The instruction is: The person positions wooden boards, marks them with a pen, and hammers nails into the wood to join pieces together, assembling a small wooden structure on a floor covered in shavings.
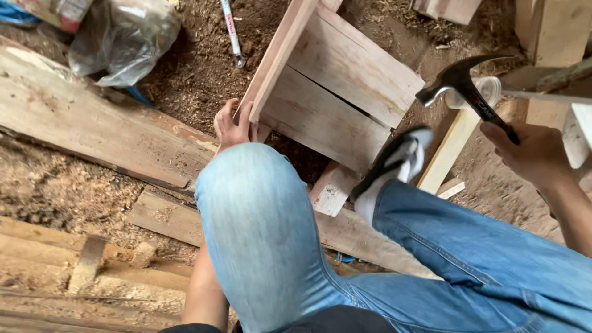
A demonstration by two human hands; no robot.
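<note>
A pale wooden frame of boards stands tilted on the sawdust floor in front of me. My left hand rests its fingers against the frame's near left corner, just above my bent left knee in blue jeans. My right hand is closed around the handle of a black claw hammer, whose head is raised above the frame's right side. My foot in a black and white sandal is planted against the frame's lower edge.
Rough planks lie across the floor at left and below. A clear plastic bag sits at top left, and a thin metal tool lies beside it. More timber pieces are stacked at top right.
</note>
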